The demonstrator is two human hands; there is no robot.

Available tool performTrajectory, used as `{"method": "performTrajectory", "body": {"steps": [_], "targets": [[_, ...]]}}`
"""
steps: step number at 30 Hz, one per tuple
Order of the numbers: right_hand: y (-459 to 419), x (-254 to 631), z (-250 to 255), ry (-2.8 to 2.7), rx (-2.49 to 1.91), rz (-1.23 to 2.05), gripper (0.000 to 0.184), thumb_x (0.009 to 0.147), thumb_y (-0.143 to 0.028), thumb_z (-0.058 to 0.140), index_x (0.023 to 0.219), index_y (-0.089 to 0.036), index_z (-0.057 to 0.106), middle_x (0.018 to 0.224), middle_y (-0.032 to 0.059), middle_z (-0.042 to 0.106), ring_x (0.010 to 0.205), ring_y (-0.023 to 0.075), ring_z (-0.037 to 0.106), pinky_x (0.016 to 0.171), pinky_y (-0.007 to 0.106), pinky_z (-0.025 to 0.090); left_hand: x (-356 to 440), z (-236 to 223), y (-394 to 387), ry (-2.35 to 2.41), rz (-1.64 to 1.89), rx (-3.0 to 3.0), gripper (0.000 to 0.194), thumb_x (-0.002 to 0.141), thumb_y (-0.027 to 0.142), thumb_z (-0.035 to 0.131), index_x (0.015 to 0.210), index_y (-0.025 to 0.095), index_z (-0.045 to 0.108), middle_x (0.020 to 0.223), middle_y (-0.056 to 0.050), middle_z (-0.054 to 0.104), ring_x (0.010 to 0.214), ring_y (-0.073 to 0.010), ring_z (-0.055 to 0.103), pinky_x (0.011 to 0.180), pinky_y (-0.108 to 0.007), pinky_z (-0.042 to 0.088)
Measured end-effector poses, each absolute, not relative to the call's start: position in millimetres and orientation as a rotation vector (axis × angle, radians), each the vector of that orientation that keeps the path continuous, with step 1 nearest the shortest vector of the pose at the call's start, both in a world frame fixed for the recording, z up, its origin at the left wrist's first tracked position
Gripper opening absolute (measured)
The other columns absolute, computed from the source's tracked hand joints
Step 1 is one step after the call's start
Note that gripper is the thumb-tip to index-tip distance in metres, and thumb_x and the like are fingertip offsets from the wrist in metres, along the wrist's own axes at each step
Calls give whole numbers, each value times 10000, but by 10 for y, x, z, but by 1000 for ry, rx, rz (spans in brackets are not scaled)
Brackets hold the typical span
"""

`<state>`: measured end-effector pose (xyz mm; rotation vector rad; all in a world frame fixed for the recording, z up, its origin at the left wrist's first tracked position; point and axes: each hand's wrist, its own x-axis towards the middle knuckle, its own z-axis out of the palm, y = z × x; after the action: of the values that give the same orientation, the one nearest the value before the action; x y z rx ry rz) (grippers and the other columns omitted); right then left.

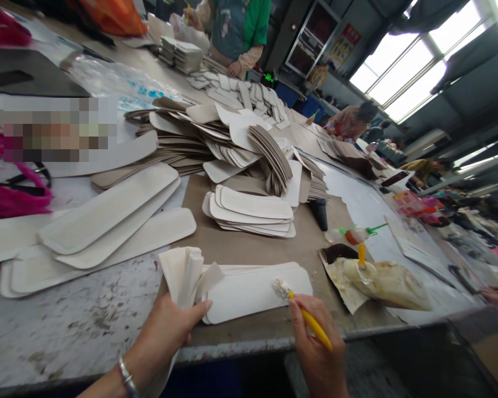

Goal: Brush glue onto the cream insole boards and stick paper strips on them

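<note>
On the counter (87, 331), strips (180, 273) are being pinched in the left hand (166, 325), seemingly for steadiness, a brush (315, 328) in the right hand (315, 356).

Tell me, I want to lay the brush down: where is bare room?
Bare: the brown sheet between the middle white stack and the front stack under the brush; the stained tabletop between the long pieces and the left hand. Crowded: the heap behind, and around the green-tipped bottle.

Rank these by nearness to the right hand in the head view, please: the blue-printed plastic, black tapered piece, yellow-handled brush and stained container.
1. Yellow-handled brush, in the right hand.
2. Stained container, to the hand's right.
3. Black tapered piece, straight ahead.
4. Blue-printed plastic, far left.
</note>
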<state>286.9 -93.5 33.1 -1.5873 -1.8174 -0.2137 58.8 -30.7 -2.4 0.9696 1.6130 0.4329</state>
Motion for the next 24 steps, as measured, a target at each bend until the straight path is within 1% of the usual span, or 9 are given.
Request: {"method": "performTrajectory", "body": {"steps": [3, 6, 10, 13, 15, 17, 20, 22, 24], "targets": [[-998, 3056, 401, -1828, -1648, -346, 153, 843, -136, 577, 984, -186, 608, 864, 74, 637, 820, 195, 618, 749, 350, 531, 588, -9, -299, 1619, 413, 987, 262, 571, 455, 580, 524, 213, 490, 289, 15, 461, 344, -187, 474, 427, -279, 360], [-1018, 2876, 360, -1881, -1657, -355, 142, 856, -130, 556, 977, -181, 609, 844, 80, 636, 816, 199, 610, 739, 348, 529, 589, 21, -296, 1609, 412, 987, 276, 576, 465, 586, 525, 204, 509, 303, 11, 470, 359, -187, 481, 433, -276, 356], [-1005, 2301, 218, -1907, -1515, -92, 176, 861, -71, 501, 964, -179, 596, 826, 78, 637, 814, 187, 604, 726, 316, 536, 589, 28, -305, 1585, 412, 978, 309, 573, 494, 599, 521, 202, 511, 306, 13, 457, 366, -197, 486, 423, -278, 350], [-1013, 2146, 235, -1843, -1408, 100, 164, 877, -89, 467, 954, -177, 583, 839, 80, 629, 817, 179, 601, 723, 308, 536, 591, 31, -317, 1578, 439, 969, 323, 571, 504, 606, 539, 195, 515, 318, 10, 466, 366, -198, 487, 425, -278, 345], [-1021, 2293, 308, -1837, -1418, 57, 176, 874, -90, 479, 978, -184, 585, 876, 84, 630, 865, 186, 600, 750, 318, 533, 594, 53, -324, 1592, 449, 960, 311, 566, 492, 611, 566, 194, 521, 319, 16, 467, 360, -195, 481, 423, -275, 337], [-1013, 2535, 377, -1851, -1507, -129, 201, 857, -84, 520, 1006, -195, 596, 909, 88, 637, 912, 202, 599, 784, 343, 526, 597, 84, -328, 1606, 456, 963, 291, 565, 471, 612, 565, 198, 513, 312, 21, 460, 359, -190, 475, 425, -271, 333], [-985, 2732, 383, -1881, -1636, -327, 150, 856, -115, 536, 958, -189, 617, 860, 88, 645, 859, 211, 617, 755, 349, 536, 604, 121, -334, 1614, 493, 966, 291, 570, 470, 617, 579, 200, 508, 307, 26, 454, 360, -184, 466, 432, -268, 332], [-982, 2649, 329, -1938, -1603, -262, 151, 853, -101, 519, 937, -180, 616, 815, 80, 647, 800, 198, 626, 717, 320, 545, 610, 127, -339, 1607, 505, 956, 308, 565, 483, 621, 585, 196, 511, 311, 27, 450, 353, -180, 455, 428, -267, 324], [-1001, 2485, 285, -1959, -1494, -92, 170, 847, -83, 500, 937, -181, 605, 801, 72, 649, 777, 184, 629, 702, 292, 547, 615, 123, -344, 1595, 502, 957, 320, 565, 495, 615, 555, 196, 503, 313, 26, 442, 349, -173, 444, 423, -265, 317]]}}
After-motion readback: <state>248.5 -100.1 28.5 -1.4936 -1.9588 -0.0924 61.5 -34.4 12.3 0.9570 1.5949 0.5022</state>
